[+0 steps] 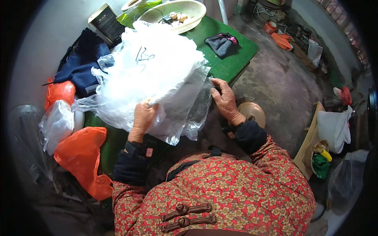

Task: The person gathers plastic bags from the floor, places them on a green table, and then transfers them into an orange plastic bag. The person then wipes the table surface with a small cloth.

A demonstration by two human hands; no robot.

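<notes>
A pile of white and clear plastic sheets or bags (147,67), with handwriting on the top one, covers much of a green table (233,63). My left hand (143,115) grips the near edge of the pile, its fingers partly hidden by the plastic. At the pile's right edge is my right hand (223,98), thumb and forefinger by the corner of a clear plastic layer. Whether those fingertips pinch the film is hard to tell.
A cream plastic basket (193,13) and a dark box (107,25) stand at the back. A grey cloth item (221,44) lies at the right. Orange plastic bags (82,156) and dark blue cloth (84,62) are at the left. A wooden board (308,141) stands on the floor.
</notes>
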